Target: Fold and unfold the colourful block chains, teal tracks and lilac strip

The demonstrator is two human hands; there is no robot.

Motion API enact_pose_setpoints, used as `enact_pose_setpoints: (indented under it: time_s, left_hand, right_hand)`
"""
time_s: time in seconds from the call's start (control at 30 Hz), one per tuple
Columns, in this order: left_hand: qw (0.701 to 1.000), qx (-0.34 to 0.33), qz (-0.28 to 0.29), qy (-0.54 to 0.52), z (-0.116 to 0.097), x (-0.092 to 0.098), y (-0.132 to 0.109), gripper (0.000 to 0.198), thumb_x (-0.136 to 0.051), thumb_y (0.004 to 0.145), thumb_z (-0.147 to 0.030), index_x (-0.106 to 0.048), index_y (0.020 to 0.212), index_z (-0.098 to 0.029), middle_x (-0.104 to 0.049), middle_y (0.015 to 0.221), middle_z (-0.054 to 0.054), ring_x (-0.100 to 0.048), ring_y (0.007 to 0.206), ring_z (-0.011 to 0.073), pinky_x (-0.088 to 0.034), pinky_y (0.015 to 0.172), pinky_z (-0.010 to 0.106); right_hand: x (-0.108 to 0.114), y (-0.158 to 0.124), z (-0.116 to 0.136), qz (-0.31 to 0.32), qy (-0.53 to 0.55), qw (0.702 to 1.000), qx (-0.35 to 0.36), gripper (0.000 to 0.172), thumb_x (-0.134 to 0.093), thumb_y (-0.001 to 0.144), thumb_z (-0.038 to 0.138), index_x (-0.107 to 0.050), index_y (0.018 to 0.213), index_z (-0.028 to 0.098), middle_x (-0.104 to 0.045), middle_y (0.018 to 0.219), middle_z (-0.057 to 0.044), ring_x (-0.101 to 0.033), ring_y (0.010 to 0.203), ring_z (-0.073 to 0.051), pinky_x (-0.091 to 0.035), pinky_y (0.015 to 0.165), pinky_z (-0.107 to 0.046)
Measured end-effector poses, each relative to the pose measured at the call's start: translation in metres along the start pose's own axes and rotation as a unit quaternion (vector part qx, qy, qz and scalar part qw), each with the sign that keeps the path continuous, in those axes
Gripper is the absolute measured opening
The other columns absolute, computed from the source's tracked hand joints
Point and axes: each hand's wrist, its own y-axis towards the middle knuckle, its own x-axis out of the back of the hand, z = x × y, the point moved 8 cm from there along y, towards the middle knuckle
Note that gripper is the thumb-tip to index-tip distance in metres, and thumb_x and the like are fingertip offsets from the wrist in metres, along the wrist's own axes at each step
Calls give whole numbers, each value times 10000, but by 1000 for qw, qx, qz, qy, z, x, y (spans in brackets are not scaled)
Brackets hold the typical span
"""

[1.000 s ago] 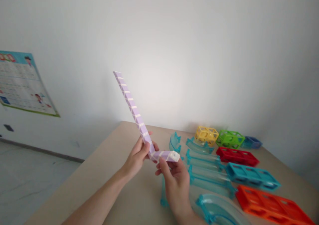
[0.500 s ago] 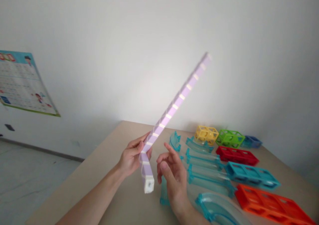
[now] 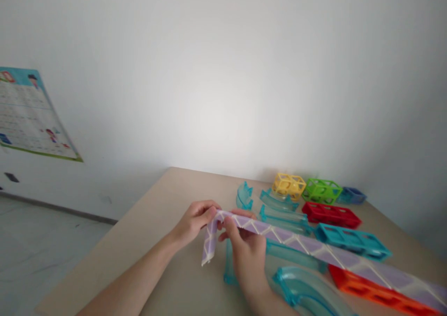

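Note:
A long purple-and-white snake puzzle (image 3: 296, 240) made of wedge segments is held above the table in both hands. My left hand (image 3: 197, 219) pinches it at the bend, where a short end section hangs down to the left. Beside it, my right hand (image 3: 248, 246) is closed around the long section just right of the bend, thumb on the near face. That long section slants down to the right and runs out of view at the lower right corner. It passes in front of a clear teal track piece (image 3: 296, 255) and an orange block frame (image 3: 370, 288).
On the beige table (image 3: 164, 195) lie several clear teal track pieces, one a curved track (image 3: 307, 285). Yellow (image 3: 289, 186), green (image 3: 321, 191), blue (image 3: 352, 195), red (image 3: 331, 214) and teal (image 3: 352, 240) frames stand behind and right. A poster (image 3: 35, 115) hangs on the wall.
The long section of the snake puzzle has swung from pointing up and right to slanting down and right. My right hand, apart from it before, now grips it next to my left hand.

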Motion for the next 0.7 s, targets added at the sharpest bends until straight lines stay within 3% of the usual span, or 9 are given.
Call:
enact_pose_setpoints:
  time_s: [0.13,0.47,0.6,0.7]
  left_hand:
    - [999,4,-16,37,1,2,1,360,-609,819,-468,-643,733,-119,-629,615,48,-521,539,135,-330,509,229]
    - [996,54,-31,64,12,-1,1,420,-566,830,-501,-632,652,-126,-629,552,52,-536,481,145,-322,469,231]
    - [994,-3,-27,103,1,-2,1,415,-540,854,-488,-639,677,-126,-617,571,41,-505,500,127,-318,482,223]
    - [983,-77,-41,163,-15,-1,-4,359,-538,866,-453,-660,789,-124,-606,637,31,-495,558,123,-331,513,215]
  right_hand:
    - [3,6,-4,-12,-6,1000,-6,387,-757,686,433,-589,878,142,-674,671,-38,-663,621,-220,-546,605,-338]
    - [1,3,1,3,-27,999,46,222,-701,763,352,-593,759,158,-660,659,-31,-641,610,-195,-509,555,-296]
    - [3,3,9,-15,-25,998,53,229,-722,730,344,-581,766,168,-613,643,2,-599,572,-163,-495,545,-280]
    - [4,3,12,-15,-19,998,63,234,-736,713,326,-573,793,179,-624,754,-16,-612,679,-172,-513,637,-296]
